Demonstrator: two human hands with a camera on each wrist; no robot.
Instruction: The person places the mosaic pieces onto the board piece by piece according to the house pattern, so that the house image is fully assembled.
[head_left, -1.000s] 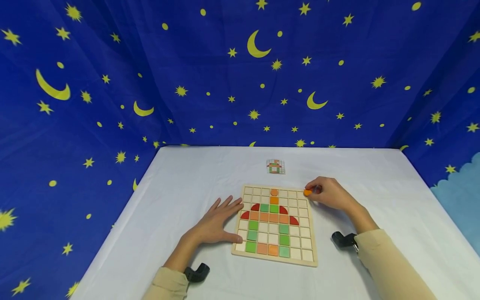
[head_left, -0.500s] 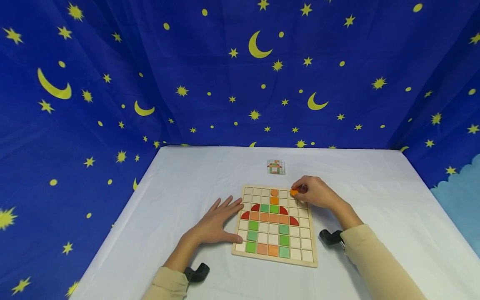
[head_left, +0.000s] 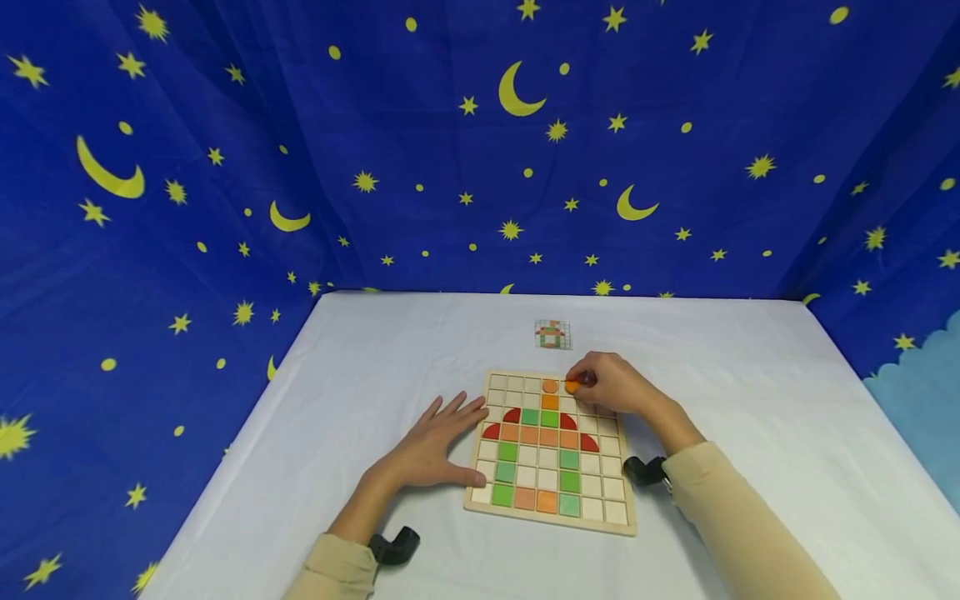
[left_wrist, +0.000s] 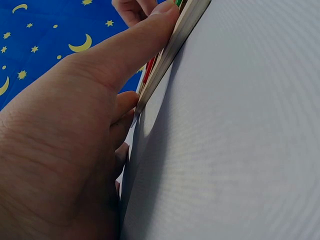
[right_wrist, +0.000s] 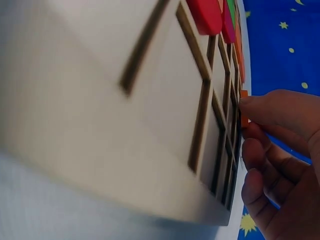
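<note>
A wooden grid board (head_left: 551, 522) lies on the table, its cells partly filled with green, orange and red tiles in a house-like pattern. My right hand (head_left: 618, 385) pinches a small orange tile (head_left: 572, 387) between thumb and fingertips. That tile is at the board's far row, just right of a round orange tile (head_left: 550, 387); whether it touches the board I cannot tell. Fingers spread, my left hand (head_left: 429, 450) rests along the board's left edge. In the left wrist view its thumb (left_wrist: 150, 30) lies on the board's rim. The right wrist view shows the orange tile (right_wrist: 244, 112) edge-on.
Behind the board a small pattern card (head_left: 552, 334) lies on the white tablecloth (head_left: 420, 333). A blue curtain (head_left: 420, 125) with stars and moons hangs at the back and sides. Black wrist-camera mounts (head_left: 395, 547) project from both wrists.
My right hand has moved left with the orange tile, from the board's far right corner to beside the round orange tile. The left hand has stayed in place.
</note>
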